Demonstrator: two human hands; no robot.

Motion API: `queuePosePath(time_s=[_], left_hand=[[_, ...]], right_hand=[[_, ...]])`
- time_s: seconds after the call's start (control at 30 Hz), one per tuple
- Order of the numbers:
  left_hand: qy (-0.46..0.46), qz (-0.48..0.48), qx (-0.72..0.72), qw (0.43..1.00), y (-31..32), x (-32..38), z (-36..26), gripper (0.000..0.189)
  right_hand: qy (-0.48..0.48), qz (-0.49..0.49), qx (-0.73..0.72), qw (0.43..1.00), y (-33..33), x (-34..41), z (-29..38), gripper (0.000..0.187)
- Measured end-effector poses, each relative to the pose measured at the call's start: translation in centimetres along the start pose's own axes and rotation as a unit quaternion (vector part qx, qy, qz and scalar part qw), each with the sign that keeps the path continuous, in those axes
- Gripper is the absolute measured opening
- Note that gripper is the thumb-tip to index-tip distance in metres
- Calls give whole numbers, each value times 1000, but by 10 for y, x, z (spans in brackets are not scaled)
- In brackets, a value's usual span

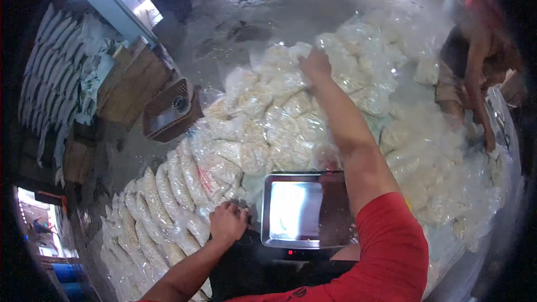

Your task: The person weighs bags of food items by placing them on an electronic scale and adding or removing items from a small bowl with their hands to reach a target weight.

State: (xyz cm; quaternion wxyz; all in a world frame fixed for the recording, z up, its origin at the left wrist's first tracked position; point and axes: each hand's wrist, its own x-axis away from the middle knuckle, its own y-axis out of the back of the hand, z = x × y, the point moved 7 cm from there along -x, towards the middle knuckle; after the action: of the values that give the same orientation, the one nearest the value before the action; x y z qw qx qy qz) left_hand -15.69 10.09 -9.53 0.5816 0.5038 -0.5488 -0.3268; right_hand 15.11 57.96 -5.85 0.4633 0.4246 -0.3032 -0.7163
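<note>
My right hand (pixel 315 63) is stretched far forward over the pile, its fingers curled on the top of a clear plastic bag (pixel 289 56) of pale, grainy contents. My left hand (pixel 228 220) rests low beside my dark-clothed knee, fingers bent; its fingertips are partly hidden, and I cannot tell whether it grips anything. Between my arms sits a scale with a shiny metal platform (pixel 293 209) and a small red light at its front edge. My right arm covers part of its right side. Bulging bags (pixel 293 130) lie heaped beyond the scale.
Long filled bags (pixel 159 201) lie in rows at left. A brown plastic basket (pixel 172 111) stands near cardboard (pixel 132 82) and stacked sacks (pixel 54 63). At right, another person's arm (pixel 478 79) reaches down beside more bags (pixel 436 167). Whitish haze blurs that side.
</note>
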Motion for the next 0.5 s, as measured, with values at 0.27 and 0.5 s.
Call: queuePosePath(time_s=[0.27, 0.5], left_hand=[[-9, -8, 0, 1000, 1, -4, 0, 48], [-21, -14, 19, 999, -3, -1, 13, 48]], right_hand=[[-8, 39, -62, 997, 2, -51, -12, 29], [157, 53, -58, 984, 40, -42, -16, 18]])
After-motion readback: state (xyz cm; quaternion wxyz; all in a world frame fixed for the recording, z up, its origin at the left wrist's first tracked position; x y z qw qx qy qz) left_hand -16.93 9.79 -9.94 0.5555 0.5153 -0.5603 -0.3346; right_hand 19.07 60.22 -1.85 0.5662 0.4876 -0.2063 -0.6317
